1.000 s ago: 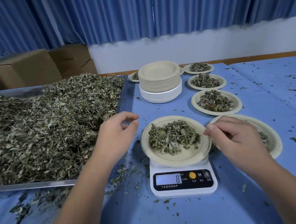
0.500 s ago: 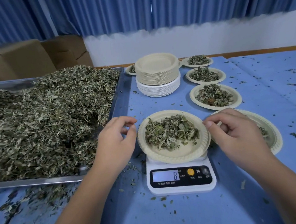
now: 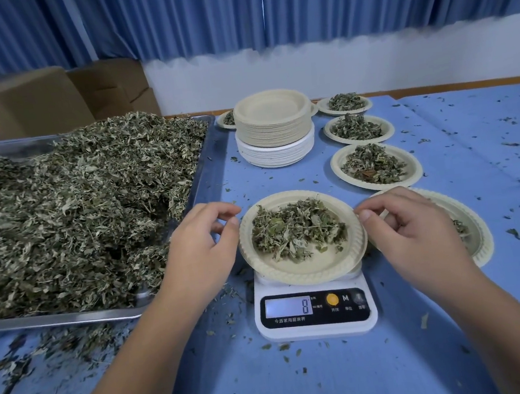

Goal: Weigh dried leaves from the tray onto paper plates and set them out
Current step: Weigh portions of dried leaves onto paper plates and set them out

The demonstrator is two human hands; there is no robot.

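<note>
A paper plate (image 3: 305,270) with a heap of dried leaves sits on the white kitchen scale (image 3: 316,314), whose display reads 8. My left hand (image 3: 199,254) is at the plate's left rim, thumb tip touching it, thumb and forefinger slightly apart. My right hand (image 3: 413,232) is at the right rim, forefinger and thumb pinched on the edge. The metal tray (image 3: 56,319), piled with dried leaves (image 3: 70,210), lies to the left.
A stack of unused paper plates (image 3: 274,128) stands behind the scale. Several filled plates (image 3: 375,165) run in a row to the right, the nearest partly under my right hand. Leaf crumbs litter the blue tablecloth (image 3: 304,384). Cardboard boxes (image 3: 21,103) sit at the back left.
Both hands have closed in on the plate's rim from either side. The scale reading stays at 8.
</note>
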